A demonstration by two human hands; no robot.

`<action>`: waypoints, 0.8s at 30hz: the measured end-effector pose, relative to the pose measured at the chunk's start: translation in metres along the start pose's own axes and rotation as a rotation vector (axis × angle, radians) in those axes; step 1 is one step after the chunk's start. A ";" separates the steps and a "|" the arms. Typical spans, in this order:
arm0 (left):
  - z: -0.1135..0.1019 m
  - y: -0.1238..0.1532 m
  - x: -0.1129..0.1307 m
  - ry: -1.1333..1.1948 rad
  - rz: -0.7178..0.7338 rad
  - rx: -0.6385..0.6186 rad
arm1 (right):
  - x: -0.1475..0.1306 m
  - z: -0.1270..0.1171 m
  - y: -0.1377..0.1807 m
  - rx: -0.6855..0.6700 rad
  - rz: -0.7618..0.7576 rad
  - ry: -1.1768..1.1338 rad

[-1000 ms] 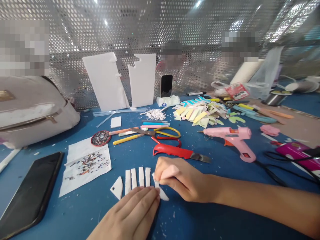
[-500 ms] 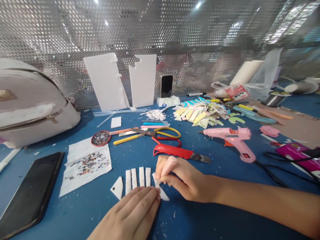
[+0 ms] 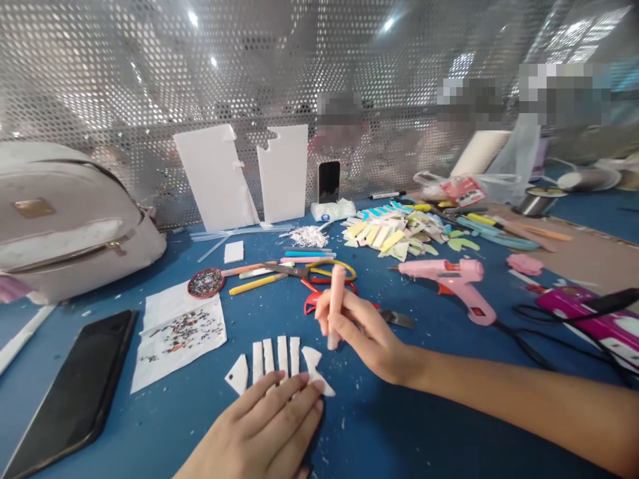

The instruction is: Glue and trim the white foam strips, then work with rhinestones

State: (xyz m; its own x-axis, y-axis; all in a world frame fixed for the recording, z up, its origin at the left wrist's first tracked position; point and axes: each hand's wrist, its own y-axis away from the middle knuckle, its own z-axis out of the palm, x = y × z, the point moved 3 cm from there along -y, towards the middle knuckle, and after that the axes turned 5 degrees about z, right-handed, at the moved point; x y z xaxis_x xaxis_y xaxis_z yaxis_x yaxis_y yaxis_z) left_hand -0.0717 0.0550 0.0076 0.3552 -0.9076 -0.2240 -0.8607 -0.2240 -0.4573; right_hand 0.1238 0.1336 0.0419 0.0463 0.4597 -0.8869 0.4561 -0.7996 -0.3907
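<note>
White foam pieces in the shape of a fish skeleton lie on the blue table: a pointed head point(image 3: 237, 376) with a dark eye, several upright strips point(image 3: 282, 356) and a forked tail point(image 3: 313, 359). My left hand point(image 3: 272, 426) rests flat over their lower part, fingers stretched out, hiding the ends of the strips. Above and right of the tail, my right hand point(image 3: 362, 332) holds a pink marker point(image 3: 337, 299) upright between thumb and fingers. Its lower tip is off the foam. Behind that hand lie a red-handled knife point(image 3: 397, 318), partly covered, and scissors point(image 3: 332, 269).
Left are a phone point(image 3: 70, 392), a backpack point(image 3: 74, 226) and beads on a white sheet point(image 3: 210, 332). A pink glue gun point(image 3: 444, 269) with a cord lies right. Further back are paper scraps point(image 3: 394, 233), markers point(image 3: 257, 281) and standing foam boards point(image 3: 284, 176).
My right hand has lifted off the tail and tipped the marker upright, uncovering the tail's fork. My left hand stays flat on the foam. The view has shifted slightly.
</note>
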 end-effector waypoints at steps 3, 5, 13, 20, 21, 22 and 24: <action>-0.017 -0.006 -0.011 0.002 -0.050 0.007 | -0.010 -0.009 -0.009 -0.007 0.015 0.213; -0.031 -0.005 -0.024 0.029 -0.124 -0.096 | -0.016 -0.021 -0.016 -0.031 0.060 0.421; -0.055 0.044 -0.059 0.086 -0.457 -0.121 | -0.013 -0.076 0.002 -0.034 0.133 1.234; -0.040 0.039 -0.058 0.276 -0.421 -0.199 | -0.039 -0.008 0.024 -0.361 -0.012 1.041; -0.039 0.037 -0.059 0.304 -0.417 -0.208 | -0.040 0.002 0.025 -0.419 0.012 1.001; -0.038 0.036 -0.059 0.330 -0.418 -0.212 | -0.039 0.009 0.025 -0.456 0.025 0.982; -0.039 0.035 -0.061 0.388 -0.453 -0.208 | -0.036 0.018 0.023 -0.468 0.025 0.978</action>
State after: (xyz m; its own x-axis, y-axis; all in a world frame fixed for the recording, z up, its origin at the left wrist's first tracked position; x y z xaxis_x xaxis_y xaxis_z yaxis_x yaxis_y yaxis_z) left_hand -0.1377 0.0888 0.0387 0.5767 -0.7604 0.2986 -0.7225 -0.6454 -0.2479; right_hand 0.1165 0.0920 0.0604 0.6542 0.7201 -0.2313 0.7294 -0.6816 -0.0589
